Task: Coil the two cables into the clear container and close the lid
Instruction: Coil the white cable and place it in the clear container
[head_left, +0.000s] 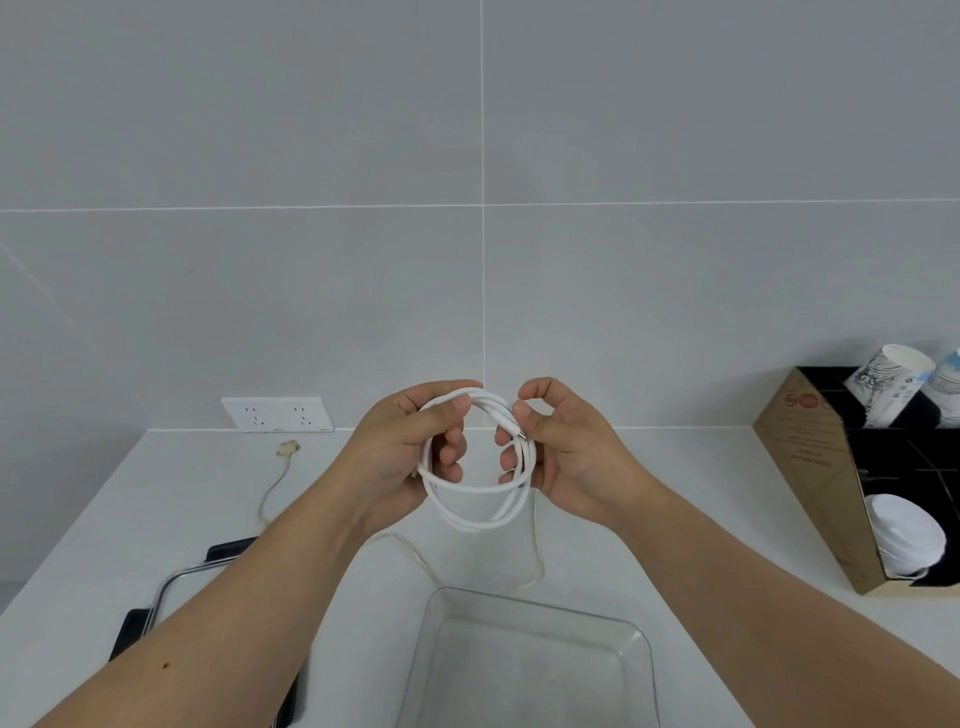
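Coil: white cable (475, 483) looped upright, pinched by both hands' fingers (457, 410)
Container: clear container (530, 660) open, directly nearer, below

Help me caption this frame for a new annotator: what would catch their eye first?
The white cable, wound into a loop and held up by both the left hand and the right hand at the centre of the view. Below it, nearest the camera, stands the clear container, open and empty. A thinner cream cable lies loose on the counter, running left toward the wall socket.
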